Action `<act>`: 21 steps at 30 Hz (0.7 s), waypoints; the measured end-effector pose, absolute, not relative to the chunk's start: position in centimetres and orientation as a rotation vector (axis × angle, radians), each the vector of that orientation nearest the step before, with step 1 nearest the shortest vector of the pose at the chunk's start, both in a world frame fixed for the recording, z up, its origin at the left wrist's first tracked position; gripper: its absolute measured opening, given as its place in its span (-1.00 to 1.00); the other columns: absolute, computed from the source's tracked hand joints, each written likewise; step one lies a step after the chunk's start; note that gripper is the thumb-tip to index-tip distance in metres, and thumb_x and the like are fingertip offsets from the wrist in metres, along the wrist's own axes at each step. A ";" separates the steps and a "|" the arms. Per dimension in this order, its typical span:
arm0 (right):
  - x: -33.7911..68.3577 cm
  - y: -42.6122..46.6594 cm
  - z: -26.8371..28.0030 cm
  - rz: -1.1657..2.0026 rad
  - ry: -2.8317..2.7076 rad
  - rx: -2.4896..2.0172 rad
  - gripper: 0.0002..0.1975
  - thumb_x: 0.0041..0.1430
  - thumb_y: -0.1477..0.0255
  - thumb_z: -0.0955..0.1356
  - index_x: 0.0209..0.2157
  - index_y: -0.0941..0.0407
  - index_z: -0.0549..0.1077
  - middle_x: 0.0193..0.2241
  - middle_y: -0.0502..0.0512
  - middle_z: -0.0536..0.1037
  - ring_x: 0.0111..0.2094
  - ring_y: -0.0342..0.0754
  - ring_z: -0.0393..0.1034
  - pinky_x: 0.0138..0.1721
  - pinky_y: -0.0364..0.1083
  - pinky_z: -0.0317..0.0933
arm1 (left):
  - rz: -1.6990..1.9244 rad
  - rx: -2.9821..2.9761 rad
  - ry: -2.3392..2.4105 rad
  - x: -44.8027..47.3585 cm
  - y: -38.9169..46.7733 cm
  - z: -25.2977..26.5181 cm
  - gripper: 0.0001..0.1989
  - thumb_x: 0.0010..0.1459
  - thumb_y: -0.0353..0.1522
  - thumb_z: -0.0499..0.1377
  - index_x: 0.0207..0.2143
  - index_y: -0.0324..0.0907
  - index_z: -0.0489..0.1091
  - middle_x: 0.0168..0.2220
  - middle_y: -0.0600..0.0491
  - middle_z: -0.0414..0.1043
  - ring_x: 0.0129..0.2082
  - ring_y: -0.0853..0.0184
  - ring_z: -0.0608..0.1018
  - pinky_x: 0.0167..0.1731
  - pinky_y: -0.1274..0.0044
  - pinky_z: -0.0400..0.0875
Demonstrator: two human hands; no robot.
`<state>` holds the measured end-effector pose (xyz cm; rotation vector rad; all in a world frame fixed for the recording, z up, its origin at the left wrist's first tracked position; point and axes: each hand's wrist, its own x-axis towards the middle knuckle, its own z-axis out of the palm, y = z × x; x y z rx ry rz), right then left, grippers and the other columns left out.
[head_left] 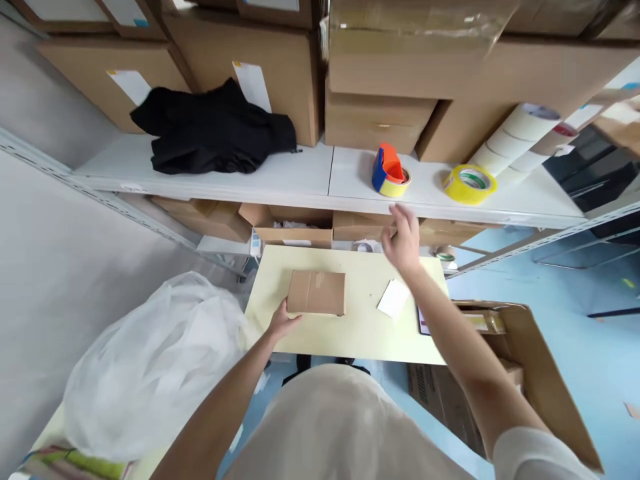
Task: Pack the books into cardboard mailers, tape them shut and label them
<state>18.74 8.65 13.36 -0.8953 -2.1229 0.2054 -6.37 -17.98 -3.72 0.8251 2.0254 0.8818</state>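
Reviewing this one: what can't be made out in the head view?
All in the head view:
Small box: contents hidden by its closed cardboard.
Dark-edged object: partly covered by the right forearm.
Right hand: fingers blurred.
White paper: any writing too small to read.

Bright, even indoor light falls across the desk (360,340) — shadows look soft. Glare streaks the clear tape (420,25) on an upper carton (400,70). The right hand (403,239) is smeared by motion blur — and wide-angle distortion stretches things toward the edges.
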 end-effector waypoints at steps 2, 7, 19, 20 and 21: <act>20.6 2.6 7.1 0.519 -2.119 -1.017 -0.37 0.10 0.53 0.23 0.23 0.10 0.09 0.10 0.31 0.30 0.16 0.13 0.18 0.13 0.22 0.14 | 0.929 0.747 2.020 -6.0 -18.0 -4.2 -0.26 -0.22 -0.51 0.34 0.08 -0.20 0.25 0.02 -0.12 0.45 0.04 0.14 0.48 0.06 0.36 0.33; 21.1 -8.0 -5.9 1.389 -2.188 -1.192 -0.10 -0.11 0.58 0.35 0.29 0.04 -0.03 0.19 0.27 0.21 0.18 0.14 0.16 0.14 0.19 0.15 | 0.986 0.597 2.005 -4.8 -18.1 -4.2 -0.39 -0.17 -0.58 0.26 0.01 -0.21 0.30 0.03 -0.13 0.43 0.02 0.22 0.49 0.01 0.44 0.37; 22.4 -5.6 -1.5 1.617 -1.733 -1.257 -0.40 0.10 0.14 0.32 0.14 0.09 0.31 -0.19 0.13 0.35 -0.42 -0.13 0.35 -0.29 -0.03 0.38 | 0.940 0.887 2.209 -2.6 -17.9 0.5 -0.62 0.06 -0.08 0.11 -0.23 -0.17 0.44 -0.26 -0.03 0.46 -0.31 0.27 0.51 -0.27 0.47 0.40; 22.5 -5.6 -1.3 1.613 -1.735 -1.285 -0.40 0.11 0.11 0.31 0.13 0.10 0.32 -0.21 0.14 0.35 -0.42 -0.13 0.35 -0.30 -0.04 0.37 | 0.887 0.914 2.220 -2.5 -17.7 0.7 -0.61 0.09 -0.06 0.07 -0.26 -0.17 0.45 -0.28 -0.02 0.45 -0.32 0.28 0.51 -0.28 0.48 0.39; 22.6 -5.6 -1.1 1.606 -1.744 -1.330 -0.40 0.12 0.09 0.29 0.12 0.12 0.33 -0.22 0.14 0.36 -0.41 -0.11 0.36 -0.31 -0.04 0.37 | 0.829 0.931 2.229 -2.3 -17.5 0.8 -0.61 0.10 -0.06 0.05 -0.29 -0.17 0.45 -0.31 -0.02 0.45 -0.34 0.28 0.50 -0.29 0.48 0.38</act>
